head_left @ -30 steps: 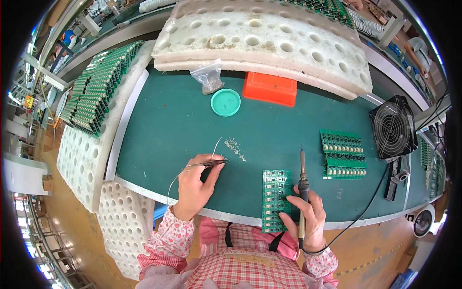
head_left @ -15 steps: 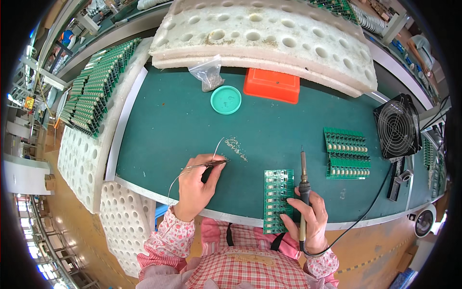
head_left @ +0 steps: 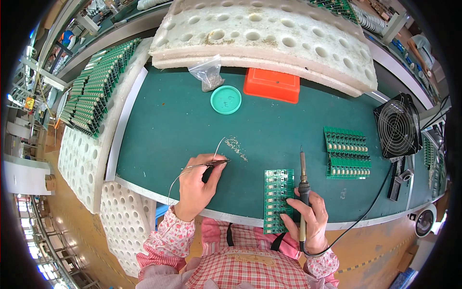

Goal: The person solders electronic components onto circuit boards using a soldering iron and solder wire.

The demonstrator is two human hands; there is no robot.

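My left hand [head_left: 196, 188] is closed on dark tweezers [head_left: 211, 164], and a thin strand of solder wire [head_left: 174, 180] runs through the same grip. Its fingertips are low over the mat, just short of a scatter of tiny pale components [head_left: 234, 146]. In my right hand [head_left: 312, 219] a soldering iron [head_left: 303, 188] stands nearly upright in the picture, its tip pointing away from me. The fingers of that hand also rest against the right edge of a green circuit board panel [head_left: 276, 201], which overhangs the table's front edge. Whether the tweezers pinch a component is too small to tell.
A turquoise lid [head_left: 225, 100], a plastic bag [head_left: 208, 74] and an orange-red tray [head_left: 272, 85] lie before a white foam block [head_left: 260, 36]. More panels [head_left: 347, 154] sit right, beside a black fan [head_left: 397, 126]. Boards stand in racks of foam [head_left: 98, 89] at left.
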